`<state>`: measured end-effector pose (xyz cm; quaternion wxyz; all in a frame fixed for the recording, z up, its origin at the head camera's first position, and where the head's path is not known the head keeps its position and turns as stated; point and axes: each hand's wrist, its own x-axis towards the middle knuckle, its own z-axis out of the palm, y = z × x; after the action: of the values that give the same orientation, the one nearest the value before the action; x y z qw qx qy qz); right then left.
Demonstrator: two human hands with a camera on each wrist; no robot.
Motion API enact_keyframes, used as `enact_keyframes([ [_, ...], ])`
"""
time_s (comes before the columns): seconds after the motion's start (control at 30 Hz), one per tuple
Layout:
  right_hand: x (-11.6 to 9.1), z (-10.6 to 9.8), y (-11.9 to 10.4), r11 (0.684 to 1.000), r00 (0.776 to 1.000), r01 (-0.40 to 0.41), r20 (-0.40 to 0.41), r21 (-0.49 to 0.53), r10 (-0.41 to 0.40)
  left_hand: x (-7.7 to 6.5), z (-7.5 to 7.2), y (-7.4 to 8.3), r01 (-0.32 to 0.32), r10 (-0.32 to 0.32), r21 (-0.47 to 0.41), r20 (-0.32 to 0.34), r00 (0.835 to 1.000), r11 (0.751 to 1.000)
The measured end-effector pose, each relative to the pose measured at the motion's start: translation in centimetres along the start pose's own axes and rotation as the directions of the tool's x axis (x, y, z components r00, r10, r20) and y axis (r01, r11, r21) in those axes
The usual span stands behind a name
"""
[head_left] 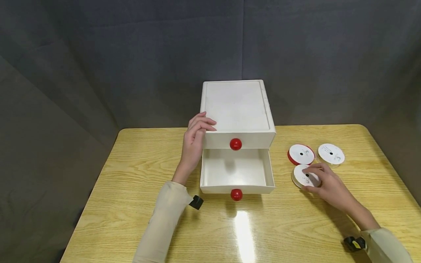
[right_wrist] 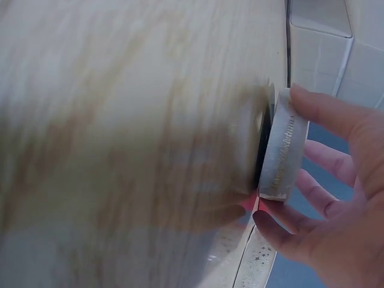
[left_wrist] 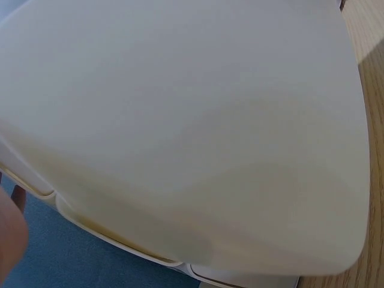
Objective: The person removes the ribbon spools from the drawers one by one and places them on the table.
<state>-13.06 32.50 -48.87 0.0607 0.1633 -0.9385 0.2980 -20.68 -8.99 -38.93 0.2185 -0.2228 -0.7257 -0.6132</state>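
A white two-drawer cabinet (head_left: 235, 106) with red knobs stands at the table's back. Its lower drawer (head_left: 233, 171) is pulled out with nothing in it, while the upper drawer is closed. My left hand (head_left: 195, 137) rests at the cabinet's front left corner, fingers over the top edge. In the left wrist view the cabinet's side fills most of the picture. To the right of the drawer, my right hand (head_left: 327, 184) pinches a pale ribbon spool (right_wrist: 283, 150) by its rim, thumb opposite fingers. The spool is close to the tabletop.
Behind the pinched spool lie a red ribbon spool (head_left: 301, 154) and another pale ribbon spool (head_left: 331, 153), both with white faces. A dark grey curtain (head_left: 164, 65) hangs behind the wooden table (head_left: 141, 157).
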Motion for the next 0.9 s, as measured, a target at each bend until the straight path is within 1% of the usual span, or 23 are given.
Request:
enact_keyframes([
  [0.2,0.08,0.05,-0.09,1.0,1.0,0.003,0.02,-0.001,-0.003,-0.01,0.01,-0.02,0.001,-0.001,-0.002,0.004,1.0,1.0],
  [0.33,0.11,-0.09,-0.27,0.999,0.999,0.017,0.032,-0.03,-0.016,-0.02,0.0,0.02,0.004,-0.004,0.001,0.003,1.0,1.0],
  [0.43,0.13,-0.25,-0.33,0.998,0.999,0.038,0.029,-0.053,-0.037,-0.02,-0.02,0.04,-0.002,0.002,-0.001,0.002,1.0,1.0],
  [0.67,0.3,-0.55,-0.34,0.994,0.995,0.095,0.018,-0.053,-0.094,-0.05,-0.03,-0.05,-0.002,0.002,-0.02,0.005,1.0,1.0],
  [0.9,0.38,-0.9,-0.64,0.993,0.996,0.081,0.031,-0.091,-0.078,-0.04,-0.03,-0.15,-0.003,0.003,-0.035,0.004,1.0,0.999],
])
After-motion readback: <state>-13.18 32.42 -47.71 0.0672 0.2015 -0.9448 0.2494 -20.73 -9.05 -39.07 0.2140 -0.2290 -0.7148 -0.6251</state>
